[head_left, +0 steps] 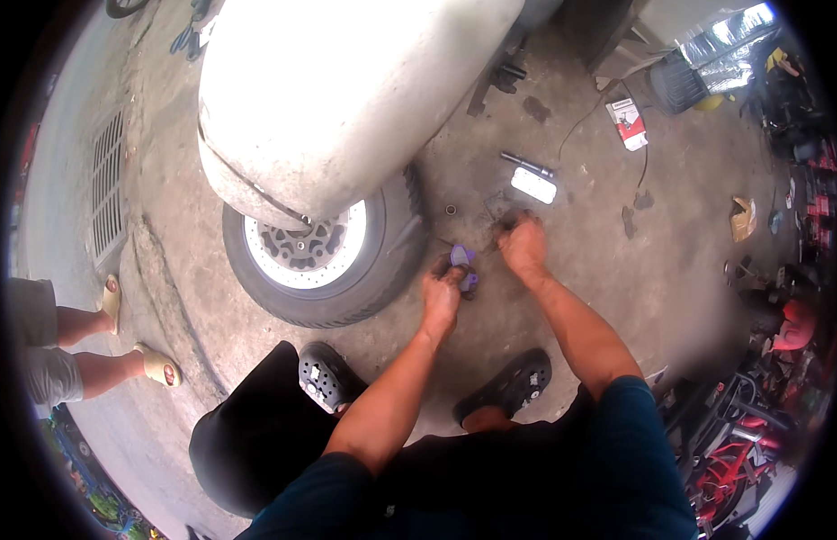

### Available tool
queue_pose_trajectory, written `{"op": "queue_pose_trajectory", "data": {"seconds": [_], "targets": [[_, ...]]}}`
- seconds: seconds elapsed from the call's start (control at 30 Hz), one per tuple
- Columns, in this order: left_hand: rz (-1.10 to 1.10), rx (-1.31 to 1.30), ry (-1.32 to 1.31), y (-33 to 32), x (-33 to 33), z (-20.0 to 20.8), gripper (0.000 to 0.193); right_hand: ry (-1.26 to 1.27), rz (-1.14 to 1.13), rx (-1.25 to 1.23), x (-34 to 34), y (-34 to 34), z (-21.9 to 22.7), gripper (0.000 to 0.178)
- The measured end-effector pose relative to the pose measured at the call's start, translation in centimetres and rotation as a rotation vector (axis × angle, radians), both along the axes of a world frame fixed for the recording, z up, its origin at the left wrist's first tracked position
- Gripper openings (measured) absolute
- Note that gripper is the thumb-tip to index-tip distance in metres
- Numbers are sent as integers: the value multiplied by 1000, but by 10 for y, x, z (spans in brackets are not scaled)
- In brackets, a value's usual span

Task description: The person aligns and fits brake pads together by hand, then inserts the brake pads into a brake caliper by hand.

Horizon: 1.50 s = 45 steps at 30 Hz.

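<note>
My left hand is closed on a small purple metal part, which looks like a brake caliper, just right of the tyre. My right hand is beside it over the floor, fingers curled together; what they hold, if anything, is too dark to make out. To the left stands a wheel with a white rim and a round perforated disc, under a large white body panel. A small ring lies on the concrete between the tyre and my right hand.
Beyond my right hand lie a white rectangular object and a dark rod-like tool. A red and white box is farther right. Another person's sandalled feet are at left. Red and black parts crowd the right side.
</note>
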<state>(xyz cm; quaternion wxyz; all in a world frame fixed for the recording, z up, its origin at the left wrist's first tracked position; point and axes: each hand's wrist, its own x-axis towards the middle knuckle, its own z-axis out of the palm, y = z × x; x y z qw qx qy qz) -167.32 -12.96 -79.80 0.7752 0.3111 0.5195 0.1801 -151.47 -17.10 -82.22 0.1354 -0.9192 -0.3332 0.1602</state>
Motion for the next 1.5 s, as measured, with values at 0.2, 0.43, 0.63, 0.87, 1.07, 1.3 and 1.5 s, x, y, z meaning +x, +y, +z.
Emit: {"op": "queue_pose_trajectory", "data": {"seconds": [0.2, 0.43, 0.63, 0.87, 1.07, 1.3, 1.5], "targets": [[-6, -92, -152, 6, -10, 2, 26, 750, 19, -9, 47, -17, 82, 23], [-141, -167, -304, 3, 31, 38, 29, 775, -73, 305, 34, -39, 126, 19], [-214, -51, -414, 9, 34, 44, 27, 712, -172, 420, 6, -45, 128, 18], [-270, -14, -333, 2, 32, 41, 29, 681, -153, 473, 5, -45, 120, 15], [-269, 41, -289, 3, 32, 47, 29, 662, -156, 465, 3, -48, 113, 14], [-278, 56, -261, 2, 33, 55, 29, 671, -190, 450, 1, -50, 118, 14], [-317, 100, -260, -4, 35, 48, 29, 582, -157, 426, 3, -52, 116, 17]]}}
